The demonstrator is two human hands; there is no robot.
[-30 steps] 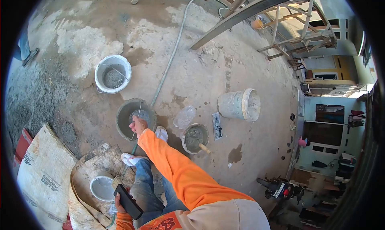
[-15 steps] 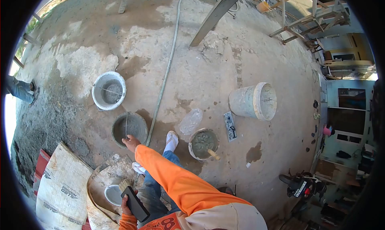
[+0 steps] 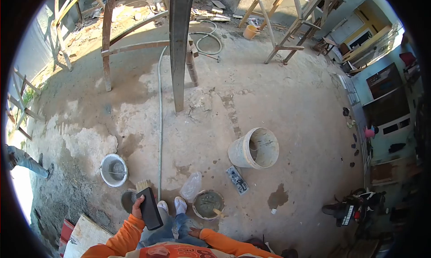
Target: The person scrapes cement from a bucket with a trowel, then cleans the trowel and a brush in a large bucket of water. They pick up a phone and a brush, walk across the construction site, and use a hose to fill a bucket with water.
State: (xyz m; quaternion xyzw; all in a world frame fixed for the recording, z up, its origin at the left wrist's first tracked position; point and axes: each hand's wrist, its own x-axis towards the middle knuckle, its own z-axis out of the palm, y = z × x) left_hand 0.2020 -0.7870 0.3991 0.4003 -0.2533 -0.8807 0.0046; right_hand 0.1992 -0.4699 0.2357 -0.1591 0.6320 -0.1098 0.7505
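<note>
My left hand (image 3: 138, 209) grips a brush (image 3: 151, 211) with pale bristles and a broad, black, block-shaped handle. Its bristles overlap the rim of a dark bucket (image 3: 127, 199) in this view. My right hand (image 3: 194, 232) lies against my jeans at the thigh, fingers stretched out and holding nothing. Just ahead of that hand stands a bucket of wet grey mix (image 3: 208, 198), with a wooden handle (image 3: 218, 212) sticking out over its rim. A crumpled clear plastic bag (image 3: 191, 186) lies beside this bucket. Farther left is a white bucket (image 3: 106, 177) with grey material inside.
A large white bucket (image 3: 240, 151) leans on the concrete floor near a mortar-smeared flat tool (image 3: 237, 180). A hose (image 3: 160, 123) runs forward from near my feet. Ahead rises a steel post (image 3: 177, 55). A motorcycle (image 3: 350, 208) is at right; a person's leg (image 3: 31, 162) shows at left.
My right hand has let go of the dark bucket's handle and drawn back to my thigh. The left hand has lifted forward with the brush. My view has tilted up and turned.
</note>
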